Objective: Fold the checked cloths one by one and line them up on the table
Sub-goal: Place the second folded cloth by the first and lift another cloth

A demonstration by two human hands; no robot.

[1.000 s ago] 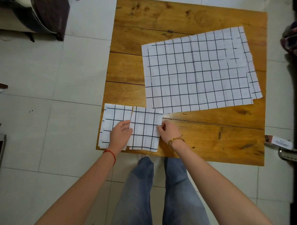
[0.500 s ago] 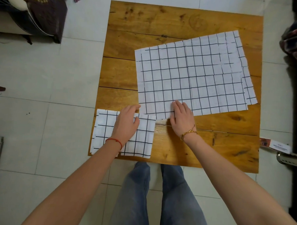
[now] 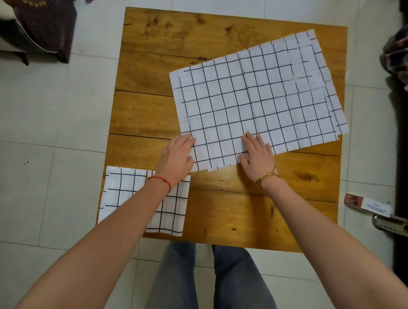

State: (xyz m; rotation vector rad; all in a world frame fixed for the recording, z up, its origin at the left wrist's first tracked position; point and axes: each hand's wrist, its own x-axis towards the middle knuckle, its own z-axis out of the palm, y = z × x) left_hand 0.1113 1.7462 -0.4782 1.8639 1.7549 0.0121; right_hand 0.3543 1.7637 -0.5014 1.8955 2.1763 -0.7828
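White checked cloths on a wooden table (image 3: 153,119), both hands at the spread pile.

From the head view, the unfolded cloths (image 3: 254,98) lie stacked at centre-right; the left hand (image 3: 176,156) rests at their lower-left corner and the right hand (image 3: 256,154) lies flat on the lower edge, fingers straight, grasping nothing. Two folded cloths (image 3: 124,193) sit side by side at lower left, partly under the left forearm.

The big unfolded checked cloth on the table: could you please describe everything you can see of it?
The unfolded cloth is white with a thin black grid, creased, lying flat and skewed across the wooden table. Further edges peek out along its right side. The left hand touches its near left corner; the right hand rests flat on its near edge.
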